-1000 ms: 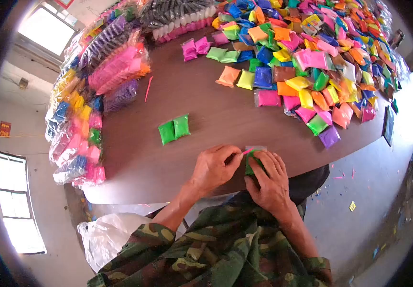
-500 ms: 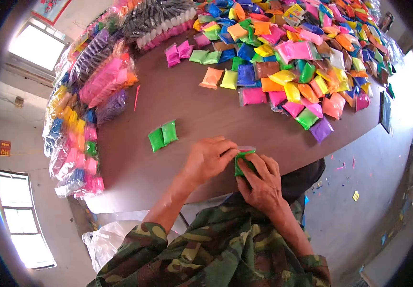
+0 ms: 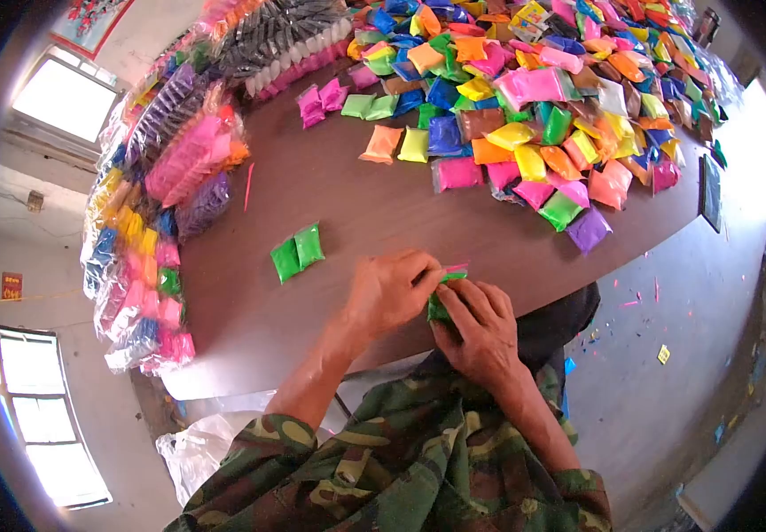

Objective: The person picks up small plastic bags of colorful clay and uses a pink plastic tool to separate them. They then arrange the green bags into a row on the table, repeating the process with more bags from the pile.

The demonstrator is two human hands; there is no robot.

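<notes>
Far out to the left of the left hand, along the far-left edge of the brown table (image 3: 374,195), stands a bank of clear bags (image 3: 170,168) stuffed with coloured packets, pink and purple among them. A thin pink stick (image 3: 248,186) lies loose on the wood just beside that bank, well beyond the hands. Nearer, up and to the left of the left hand, twin green pouches (image 3: 297,252) lie side by side, touching each other and apart from the fingers.

The left hand (image 3: 387,293) rests at the near edge of the table, fingers curled and pinching the upper end of the green packet (image 3: 441,306). That packet sits between the two hands, right at the table's near edge. Most of it is covered, but the part that shows runs lengthwise away from the person, its top end pointing toward the far side of the table and leaning slightly right; a bit of pink shows at that tip. The right hand (image 3: 482,332) is closed around the packet's lower part from the right, thumb lying across the green.

Beyond and to the right of the right hand spreads a heap of small packets (image 3: 534,89) in many colours. A purple packet (image 3: 590,230) lies at its near rim, closest to that hand.
</notes>
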